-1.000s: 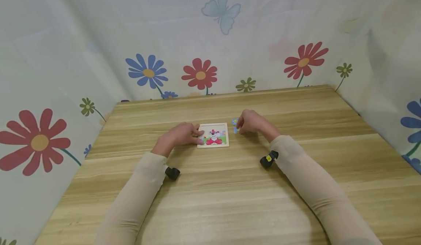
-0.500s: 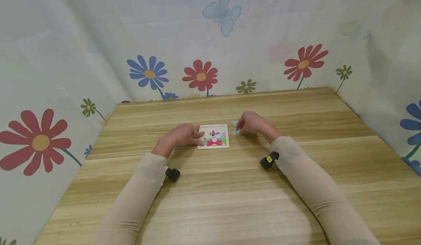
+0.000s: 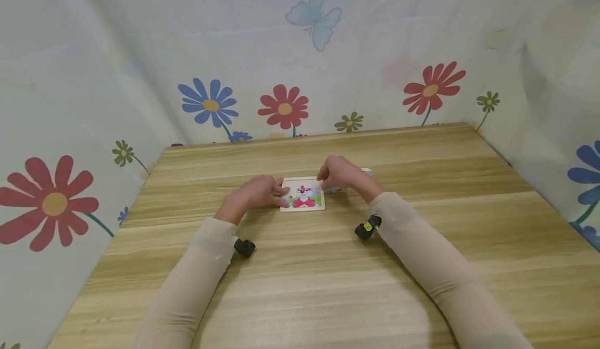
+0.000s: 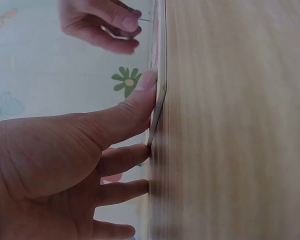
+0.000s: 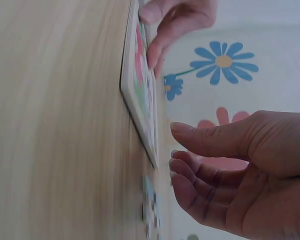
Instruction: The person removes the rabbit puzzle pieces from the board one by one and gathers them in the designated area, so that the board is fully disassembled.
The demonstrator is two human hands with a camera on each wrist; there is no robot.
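Note:
A square wooden jigsaw puzzle board [image 3: 302, 209] lies flat on the table, with a white-and-red cartoon animal put together in its lower part and bare pale wood above. My left hand [image 3: 255, 192] grips its left side, thumb [image 4: 146, 82] on the near part and index finger at the far part. My right hand [image 3: 341, 173] is over the board's upper right corner. In the right wrist view its thumb and curled fingers [image 5: 182, 192] stand apart, with nothing visible between them. Loose puzzle pieces [image 5: 150, 205] lie right of the board, partly hidden by that hand in the head view.
Another colourful puzzle piece [image 3: 367, 171] shows behind the right wrist. The wood-grain table [image 3: 300, 286] reaches back to a white curtain [image 3: 225, 41] printed with flowers and a butterfly. A small black camera sits on each wrist.
My right hand has moved left from the loose pieces to the board's upper right corner, uncovering a piece behind the wrist. My left hand stays at the board.

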